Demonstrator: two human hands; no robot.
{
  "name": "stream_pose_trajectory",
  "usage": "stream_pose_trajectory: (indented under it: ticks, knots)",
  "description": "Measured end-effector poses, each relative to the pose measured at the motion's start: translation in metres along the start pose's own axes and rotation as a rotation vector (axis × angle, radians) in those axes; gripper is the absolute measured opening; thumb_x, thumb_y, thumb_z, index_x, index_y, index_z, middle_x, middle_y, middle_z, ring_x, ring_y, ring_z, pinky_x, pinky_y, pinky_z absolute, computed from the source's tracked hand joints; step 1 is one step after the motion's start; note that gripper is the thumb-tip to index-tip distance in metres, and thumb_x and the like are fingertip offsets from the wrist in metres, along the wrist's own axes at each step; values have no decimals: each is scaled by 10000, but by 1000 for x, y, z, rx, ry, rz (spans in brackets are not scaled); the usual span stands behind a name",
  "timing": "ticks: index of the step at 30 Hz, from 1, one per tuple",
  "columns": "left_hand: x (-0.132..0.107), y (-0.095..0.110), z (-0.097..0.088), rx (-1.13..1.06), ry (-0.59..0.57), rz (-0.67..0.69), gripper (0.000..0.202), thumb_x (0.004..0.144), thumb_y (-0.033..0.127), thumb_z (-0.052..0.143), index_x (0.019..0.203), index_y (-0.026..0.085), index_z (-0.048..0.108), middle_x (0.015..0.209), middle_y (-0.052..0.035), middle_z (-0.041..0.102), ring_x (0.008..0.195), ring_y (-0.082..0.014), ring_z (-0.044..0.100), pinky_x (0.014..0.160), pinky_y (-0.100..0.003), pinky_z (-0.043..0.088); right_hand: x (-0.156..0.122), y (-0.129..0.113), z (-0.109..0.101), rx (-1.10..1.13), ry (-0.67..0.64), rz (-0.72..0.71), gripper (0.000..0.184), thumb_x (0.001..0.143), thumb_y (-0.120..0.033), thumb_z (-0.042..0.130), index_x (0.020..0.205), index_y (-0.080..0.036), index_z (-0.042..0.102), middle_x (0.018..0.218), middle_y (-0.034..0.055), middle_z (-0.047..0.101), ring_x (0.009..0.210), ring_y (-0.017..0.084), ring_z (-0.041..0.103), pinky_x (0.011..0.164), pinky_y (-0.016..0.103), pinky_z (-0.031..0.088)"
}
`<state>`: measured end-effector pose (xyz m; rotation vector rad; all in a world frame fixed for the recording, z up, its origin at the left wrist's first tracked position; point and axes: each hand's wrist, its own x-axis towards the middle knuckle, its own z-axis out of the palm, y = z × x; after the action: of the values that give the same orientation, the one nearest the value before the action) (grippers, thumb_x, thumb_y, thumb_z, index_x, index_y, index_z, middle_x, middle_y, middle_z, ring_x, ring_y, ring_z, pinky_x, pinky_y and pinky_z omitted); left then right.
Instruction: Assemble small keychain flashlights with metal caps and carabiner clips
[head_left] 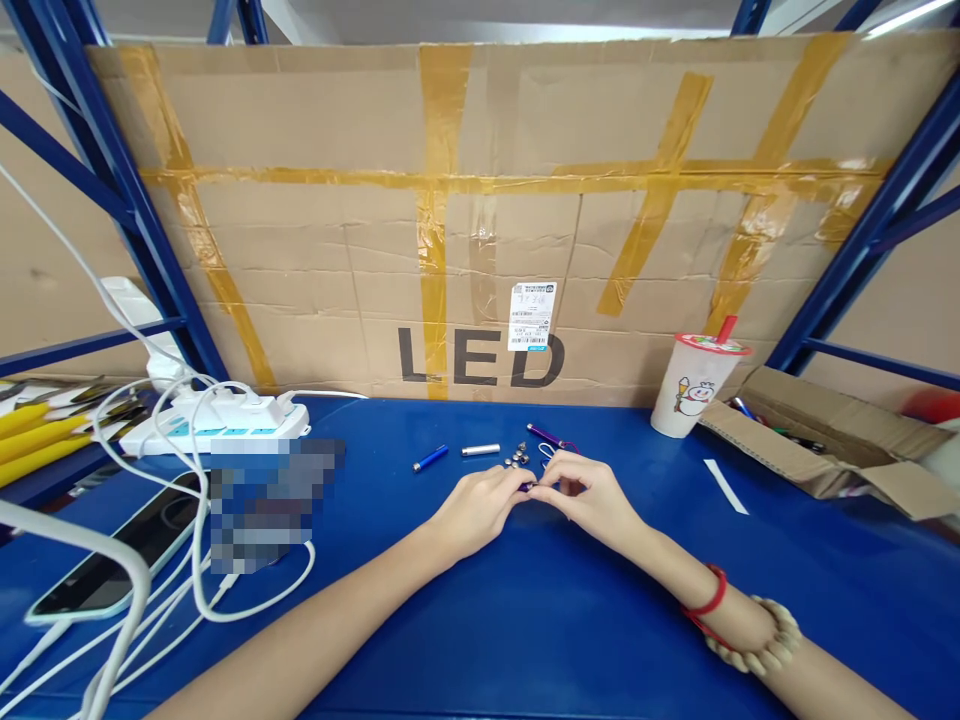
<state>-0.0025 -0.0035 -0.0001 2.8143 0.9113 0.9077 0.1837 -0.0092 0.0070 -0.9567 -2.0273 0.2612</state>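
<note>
My left hand (480,508) is closed around a small purple tube (527,487), with most of it hidden by the fingers. At the tube's right end, the thumb and forefinger of my right hand (592,500) are pinched together. Just beyond the fingertips lie several small silver metal pieces (519,458) and a pale cord loop (547,450). A longer purple tube (546,436) with a purple cord rests behind my right hand. To the left are a silver tube (481,450) and a blue tube (430,459), both lying on the blue tabletop (480,640).
White cables run over a phone (120,550) and a power strip (217,420) on the left. A lidded cup (694,385) with a red straw, a white strip (725,487) and an open cardboard box (795,440) are on the right. Taped cardboard (337,250) walls the back.
</note>
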Motion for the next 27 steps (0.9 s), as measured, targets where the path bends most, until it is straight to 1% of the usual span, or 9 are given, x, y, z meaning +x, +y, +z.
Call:
stream_pose_trajectory:
  ticks: [3, 7, 12, 15, 17, 24, 27]
  knots:
    - [1, 0, 1, 65, -9, -43, 194, 931, 233, 333, 1033, 190, 492, 967, -33, 638, 868, -172, 605, 737, -287, 484, -1, 2, 0, -70, -7, -17, 270, 791, -411, 584, 666, -174, 616, 704, 19, 603, 472, 65, 476, 459, 195, 390]
    - [2, 0, 1, 65, -23, -127, 198, 925, 214, 338, 1067, 197, 474, 1008, -31, 631, 916, -176, 601, 759, -296, 487, -1, 4, 0, -162, 11, -37, 236, 796, -417, 577, 753, -195, 643, 733, 11, 619, 452, 57, 475, 465, 191, 400]
    - [2, 0, -1, 56, -52, -202, 213, 932, 227, 321, 1087, 207, 466, 1011, -27, 636, 920, -171, 611, 755, -279, 486, -1, 7, -3, -156, 42, -57, 219, 804, -393, 578, 902, -218, 666, 739, 7, 617, 439, 51, 466, 477, 188, 414]
    - [2, -1, -1, 70, -55, -217, 221, 935, 242, 315, 1091, 215, 469, 998, -24, 638, 903, -172, 617, 740, -271, 486, 0, 8, -4, -136, 48, -82, 223, 815, -387, 565, 903, -217, 680, 767, 22, 622, 446, 52, 473, 483, 193, 421]
    - [3, -1, -2, 71, -51, -214, 221, 936, 244, 315, 1083, 212, 476, 990, -24, 637, 905, -170, 616, 758, -273, 485, 0, 8, -4, -128, 46, -91, 223, 817, -384, 563, 891, -214, 688, 790, 31, 624, 455, 54, 479, 482, 196, 423]
    - [3, 0, -2, 4, -31, -160, 197, 928, 232, 344, 1054, 203, 491, 1019, -29, 628, 948, -168, 600, 825, -295, 478, 0, 10, -4, -34, 51, -72, 197, 788, -367, 602, 828, -200, 698, 783, 34, 612, 447, 54, 465, 458, 206, 423]
    - [2, -2, 0, -7, -23, -132, 197, 930, 240, 333, 1045, 197, 488, 1038, -38, 624, 950, -170, 596, 826, -301, 479, 0, 10, -5, -73, 50, -91, 193, 786, -373, 604, 815, -209, 700, 775, 28, 613, 465, 60, 474, 471, 210, 427]
